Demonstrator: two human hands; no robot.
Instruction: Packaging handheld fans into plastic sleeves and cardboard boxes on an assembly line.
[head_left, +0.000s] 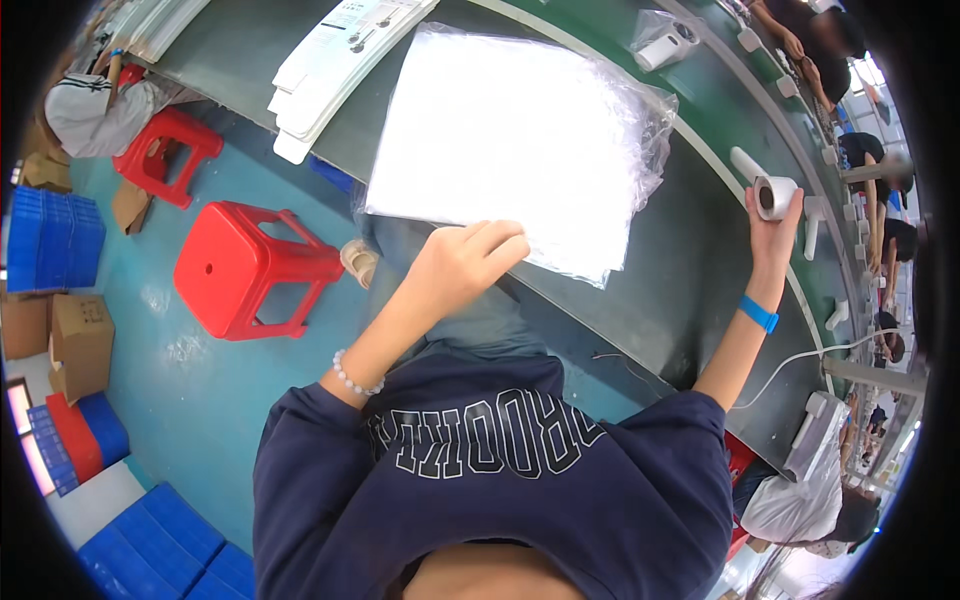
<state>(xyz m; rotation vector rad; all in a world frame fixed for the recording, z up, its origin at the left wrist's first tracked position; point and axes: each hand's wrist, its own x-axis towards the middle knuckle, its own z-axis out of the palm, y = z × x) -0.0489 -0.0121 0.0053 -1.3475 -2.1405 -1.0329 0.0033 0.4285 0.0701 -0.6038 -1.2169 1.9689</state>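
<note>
A stack of clear plastic bags (pixel 510 140), glaring white under the light, lies on the dark worktable in front of me. My left hand (pixel 468 258) is at its near edge, fingers curled and pressed together; what they pinch, if anything, is hidden. Out to the right, at the edge of the green belt, my right hand (pixel 772 232) holds a white cylindrical device (pixel 778 197) upright in its fingers. A dark, round end of that device faces me. Just beyond it, another white rod-shaped piece (pixel 746 164) lies on the belt.
Printed cardboard sheets (pixel 340 70) are piled left of the bags. A bagged white device (pixel 664 48) rests on the green belt (pixel 610 35). A white cable (pixel 800 357) crosses the table at right. Red stools (pixel 225 265) and blue crates (pixel 55 238) stand left; other people sit along the line.
</note>
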